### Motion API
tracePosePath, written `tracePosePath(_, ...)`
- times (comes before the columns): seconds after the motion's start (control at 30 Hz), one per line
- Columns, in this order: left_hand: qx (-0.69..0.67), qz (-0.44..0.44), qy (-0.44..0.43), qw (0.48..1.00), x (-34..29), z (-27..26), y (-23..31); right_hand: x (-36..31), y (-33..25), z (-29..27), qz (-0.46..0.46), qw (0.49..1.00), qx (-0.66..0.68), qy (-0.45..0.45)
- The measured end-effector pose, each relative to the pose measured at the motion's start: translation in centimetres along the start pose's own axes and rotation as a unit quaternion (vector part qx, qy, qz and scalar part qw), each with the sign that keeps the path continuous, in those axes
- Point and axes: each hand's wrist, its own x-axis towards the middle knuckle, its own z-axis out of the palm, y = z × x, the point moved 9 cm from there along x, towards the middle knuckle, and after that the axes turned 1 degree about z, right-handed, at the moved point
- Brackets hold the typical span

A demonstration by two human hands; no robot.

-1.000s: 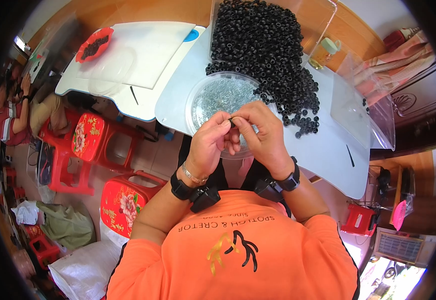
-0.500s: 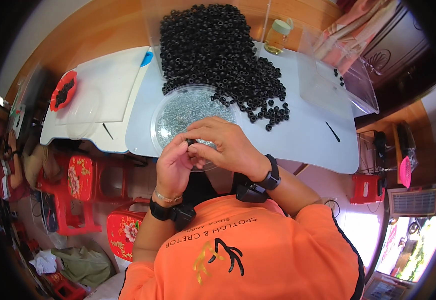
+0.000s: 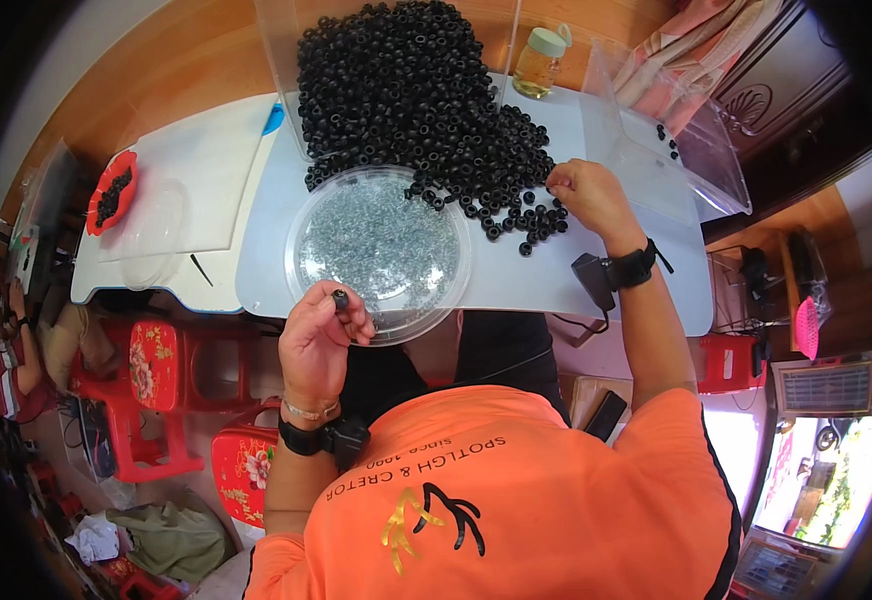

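My left hand is closed around a small dark cylindrical piece, held upright at the near rim of a round clear tray. Tiny clear glassy beads cover much of that tray. At the right edge of a large heap of black ring-shaped parts, my right hand has its fingers pinched together. What lies between those fingertips, if anything, is too small to make out. Several loose black rings are scattered just left of this hand.
Beyond the heap stands a lidded bottle of yellowish liquid. A clear plastic bin tilts at the right, a few black rings in it. On the left are a red dish of black pieces and a thin black stick. Red stools stand below.
My hands have come apart from over the tray. The right has reached out to the heap's right edge, while the left has dropped slightly and keeps the dark piece.
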Motion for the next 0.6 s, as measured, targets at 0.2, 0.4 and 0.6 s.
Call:
tracePosePath(0.2,0.014,0.012,0.015,1.000,-0.5,0.0,0.2,0.7,2.3,1.5,0.026,0.999,-0.004,0.020)
tracePosePath(0.4,-0.009,0.007,0.028,1.000,-0.5,-0.6,0.0,0.7,2.1,2.0,0.038,0.990,0.131,-0.046)
tracePosePath(0.6,0.009,-0.017,0.045,0.999,-0.3,-0.2,-0.8,0.5,-3.6,1.9,-0.049,0.988,0.137,-0.051)
